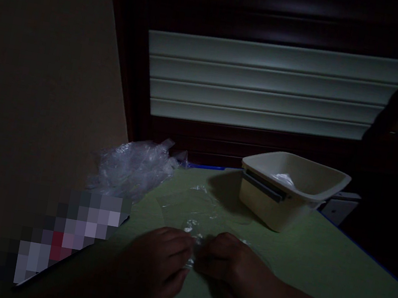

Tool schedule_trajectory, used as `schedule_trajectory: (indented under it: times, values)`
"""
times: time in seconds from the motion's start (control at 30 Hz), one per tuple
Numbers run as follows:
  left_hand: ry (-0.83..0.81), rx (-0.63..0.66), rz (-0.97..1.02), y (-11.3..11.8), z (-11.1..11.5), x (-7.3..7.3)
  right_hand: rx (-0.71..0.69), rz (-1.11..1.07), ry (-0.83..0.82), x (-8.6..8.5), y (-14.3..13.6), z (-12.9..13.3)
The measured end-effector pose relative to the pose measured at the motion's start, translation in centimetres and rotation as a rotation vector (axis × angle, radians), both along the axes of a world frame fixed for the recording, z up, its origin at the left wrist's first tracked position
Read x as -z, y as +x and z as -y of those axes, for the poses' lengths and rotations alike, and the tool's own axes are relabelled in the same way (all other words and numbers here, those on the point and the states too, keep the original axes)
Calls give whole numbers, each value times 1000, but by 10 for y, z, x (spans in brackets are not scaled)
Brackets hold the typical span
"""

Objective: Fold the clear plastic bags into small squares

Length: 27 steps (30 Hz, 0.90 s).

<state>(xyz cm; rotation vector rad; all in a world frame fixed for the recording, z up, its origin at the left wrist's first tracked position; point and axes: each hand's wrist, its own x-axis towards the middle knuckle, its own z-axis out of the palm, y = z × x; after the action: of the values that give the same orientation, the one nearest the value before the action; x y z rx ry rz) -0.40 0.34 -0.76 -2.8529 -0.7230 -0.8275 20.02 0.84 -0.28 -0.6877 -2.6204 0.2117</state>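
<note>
A clear plastic bag (189, 206) lies spread on the green table, its shiny creases catching a little light. My left hand (160, 264) is closed at its near part, fingers curled and pressed together on the film. Close beside it, my right hand (230, 266) also pinches the plastic, knuckles up. Only a narrow strip of film shows between the two hands. Dim light hides the fingertips, and part of the bag is covered by the hands.
A heap of crumpled clear bags (131, 165) is at the back left. At the back right stands a cream plastic bin (262, 203) with a grey handle and some clear plastic inside. A blurred-out flat object (73, 240) lies left. Behind is a slatted panel (271, 85).
</note>
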Motion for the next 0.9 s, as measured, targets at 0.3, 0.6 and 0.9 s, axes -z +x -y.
schedule_trajectory:
  times: [0.3,0.6,0.9]
  values:
    - [33,8,-80,1,-2,-1,14,29,-13,-3,1,2]
    - [58,28,-213,0,1,-1,74,-40,-17,-6,-1,4]
    - [90,38,-170,0,0,4,16,156,-145,-17,2,13]
